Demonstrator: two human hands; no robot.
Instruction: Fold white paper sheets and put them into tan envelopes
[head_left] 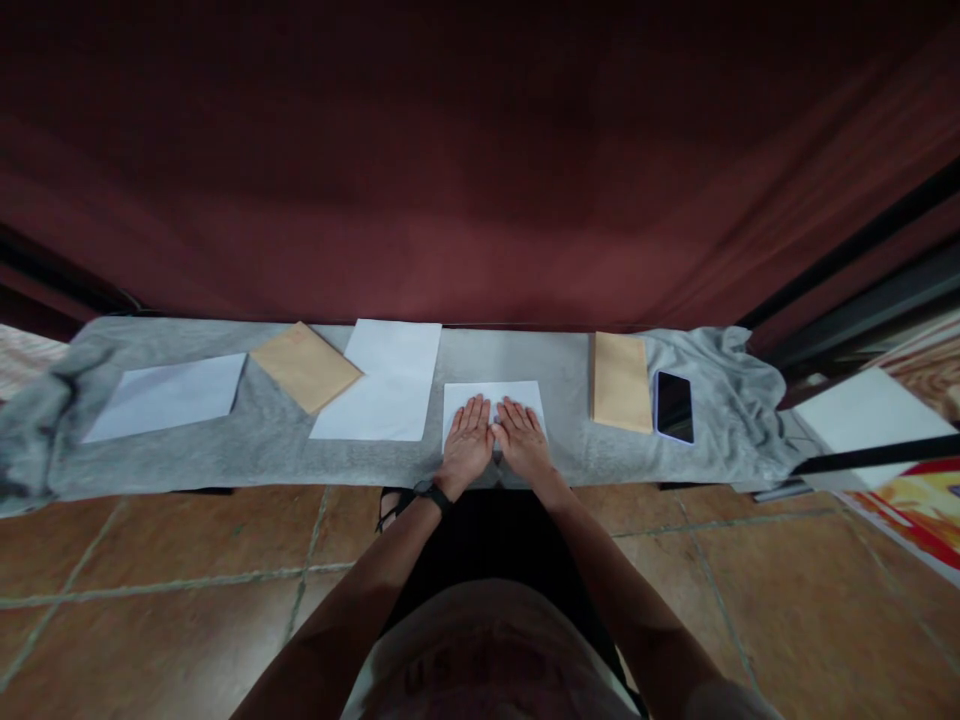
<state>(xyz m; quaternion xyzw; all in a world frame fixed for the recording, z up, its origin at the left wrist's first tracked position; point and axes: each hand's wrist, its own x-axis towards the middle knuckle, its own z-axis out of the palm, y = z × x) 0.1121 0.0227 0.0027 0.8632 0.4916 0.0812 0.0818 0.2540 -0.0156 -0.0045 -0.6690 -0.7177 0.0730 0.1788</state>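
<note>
A folded white sheet of paper (pixel 493 395) lies on a grey cloth-covered table (pixel 262 450) straight in front of me. My left hand (pixel 467 437) and my right hand (pixel 520 436) rest flat on its near half, side by side, fingers stretched forward and open. A black watch sits on my left wrist. Neither hand grips anything.
To the left lie a larger white sheet (pixel 385 382), a tan envelope (pixel 304 366) and another white sheet (pixel 171 396). To the right are a second tan envelope (pixel 619 381) and a dark phone (pixel 674 406). A dark red curtain hangs behind. A white board (pixel 862 412) stands far right over tiled floor.
</note>
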